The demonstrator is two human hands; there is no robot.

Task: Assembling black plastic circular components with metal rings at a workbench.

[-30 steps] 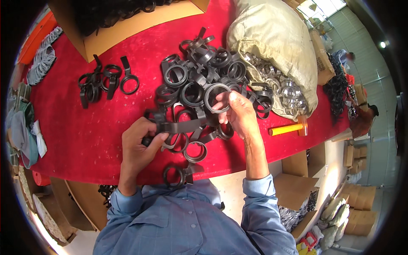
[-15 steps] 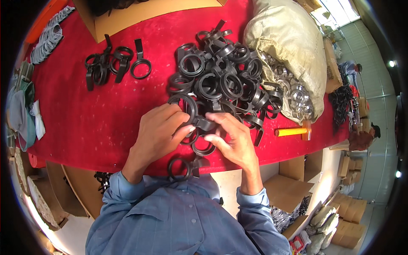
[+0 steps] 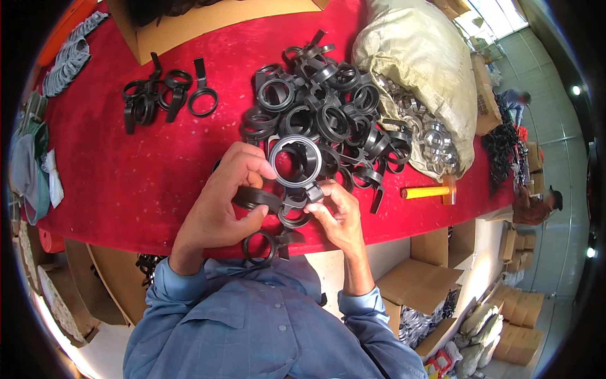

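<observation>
My right hand (image 3: 341,215) pinches the short tab of a black plastic ring (image 3: 314,165) between thumb and fingertips. That ring is tilted up, its round lighter-edged face showing. My left hand (image 3: 221,199) is curled around a second black ring (image 3: 255,198), which sits between its thumb and fingers; its fingertips come close to the left side of the first ring. Just beyond both hands lies a heap of black rings with tabs (image 3: 331,120). Another black ring (image 3: 260,247) rests at the table's near edge, below my hands.
Several tabbed rings (image 3: 144,104) lie apart on the red cloth (image 3: 88,164) at left. A cardboard box (image 3: 183,35) stands at the back. Right of the heap, a large pale sack (image 3: 420,50) spills clear plastic parts (image 3: 437,140). A yellow-handled hammer (image 3: 426,192) lies nearby.
The ring at my right hand has been raised and turned so its face shows. My left hand has opened wider around a second ring. The whole view has shifted slightly.
</observation>
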